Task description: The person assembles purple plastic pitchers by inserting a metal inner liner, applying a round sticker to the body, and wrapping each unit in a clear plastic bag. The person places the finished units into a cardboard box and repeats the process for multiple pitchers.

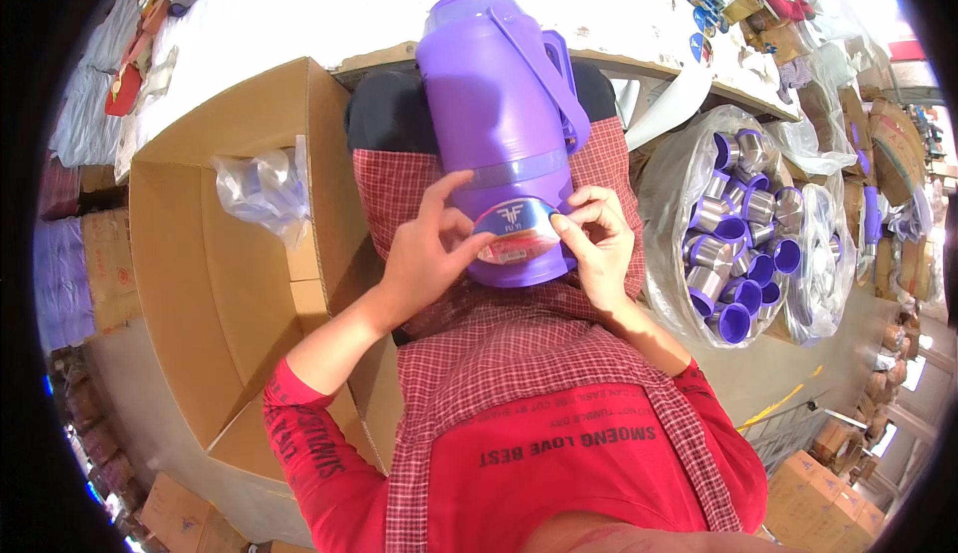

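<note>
A purple thermos flask lies across my lap, its spout toward the table and its base toward me. Over the lower part of its body is a curved blue, white and red label. My left hand has its thumb on the label's left end and its index finger against the flask. At the label's other end, my right hand pinches the edge between thumb and finger. Whether the label is stuck down in the middle, I cannot tell. The flask's carry handle hangs to the right.
An open cardboard box stands to my left, with a clear plastic bag inside. On my right, a plastic-lined container holds many steel cups with purple rims. The white table lies ahead, with labels at its right side.
</note>
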`<state>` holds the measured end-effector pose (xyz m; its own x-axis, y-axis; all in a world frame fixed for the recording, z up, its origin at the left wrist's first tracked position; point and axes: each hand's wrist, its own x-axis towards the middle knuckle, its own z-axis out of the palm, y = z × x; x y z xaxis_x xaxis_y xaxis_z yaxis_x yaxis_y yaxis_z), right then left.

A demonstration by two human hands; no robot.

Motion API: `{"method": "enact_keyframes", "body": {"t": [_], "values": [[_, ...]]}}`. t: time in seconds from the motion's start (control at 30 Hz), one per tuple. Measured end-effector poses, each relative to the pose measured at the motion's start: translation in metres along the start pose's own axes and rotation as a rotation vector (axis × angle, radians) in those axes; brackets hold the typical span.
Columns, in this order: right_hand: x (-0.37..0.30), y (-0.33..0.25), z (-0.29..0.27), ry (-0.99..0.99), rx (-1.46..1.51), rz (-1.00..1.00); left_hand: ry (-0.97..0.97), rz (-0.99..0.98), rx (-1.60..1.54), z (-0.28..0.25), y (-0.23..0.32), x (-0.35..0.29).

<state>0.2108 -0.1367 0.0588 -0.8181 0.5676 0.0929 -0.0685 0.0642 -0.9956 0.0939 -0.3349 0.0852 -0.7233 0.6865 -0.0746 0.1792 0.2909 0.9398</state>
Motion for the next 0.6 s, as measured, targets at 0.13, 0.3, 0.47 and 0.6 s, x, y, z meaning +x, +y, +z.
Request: {"method": "enact_keyframes", "body": {"t": [0.13, 0.3, 0.47, 0.6], "values": [[0.006, 0.009, 0.001, 0.007, -0.107, -0.045, -0.009, 0.012, 0.057, -0.005, -0.011, 0.01], [0.008, 0.007, 0.005, -0.016, -0.072, -0.038, 0.012, -0.004, 0.065, -0.008, -0.013, 0.011], [0.008, 0.004, 0.007, -0.034, -0.113, -0.047, 0.038, 0.019, 0.068, -0.008, -0.016, 0.009], [0.006, 0.01, 0.006, -0.042, -0.121, -0.063, 0.045, 0.005, 0.084, -0.008, -0.021, 0.014]]}}
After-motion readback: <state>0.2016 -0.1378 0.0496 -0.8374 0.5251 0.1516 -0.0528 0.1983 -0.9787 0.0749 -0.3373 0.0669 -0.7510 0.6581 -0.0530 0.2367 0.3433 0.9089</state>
